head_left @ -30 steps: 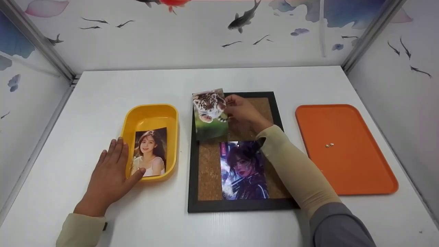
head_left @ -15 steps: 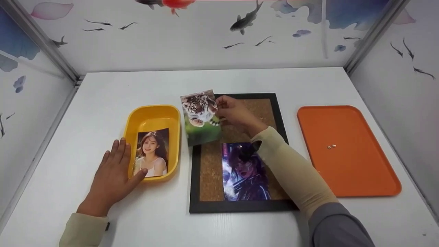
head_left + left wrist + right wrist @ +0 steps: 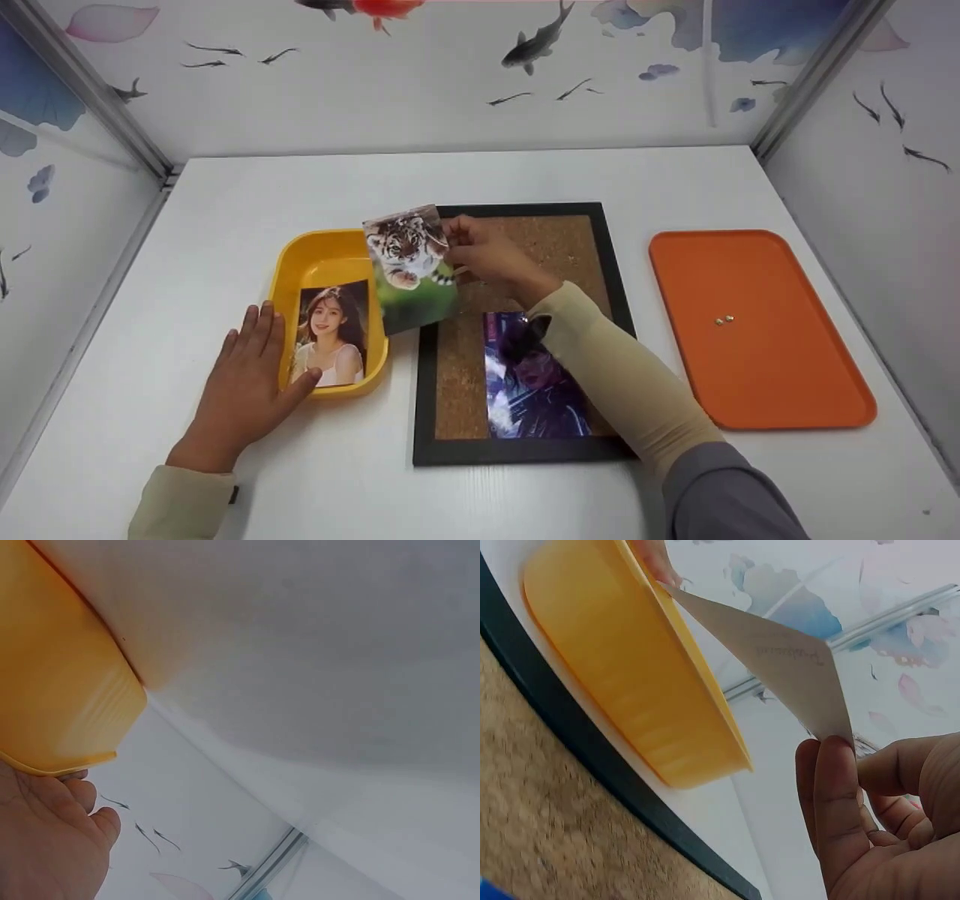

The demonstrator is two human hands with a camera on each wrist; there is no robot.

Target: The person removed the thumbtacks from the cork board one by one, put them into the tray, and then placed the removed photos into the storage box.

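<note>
My right hand (image 3: 491,255) pinches the right edge of a tiger cub photo (image 3: 411,274), holding it raised over the gap between the yellow tub and the corkboard. In the right wrist view the photo's pale back (image 3: 780,660) shows faint handwriting. My left hand (image 3: 244,379) rests with straight fingers on the left rim of the yellow tub (image 3: 330,240). Inside the tub lies a portrait photo (image 3: 330,337) of a person in a white top. A purple cyberpunk-style picture (image 3: 532,397) lies on the black-framed corkboard (image 3: 461,375), partly covered by my right sleeve.
An orange tray (image 3: 772,360) stands to the right, with two tiny shiny pieces (image 3: 724,320) on it. All of this is on a white table (image 3: 315,472), walled at the back and sides by printed panels (image 3: 420,90).
My right hand has moved left with the tiger cub photo, from above the corkboard's upper left corner to the tub's right rim. My left hand has stayed on the tub.
</note>
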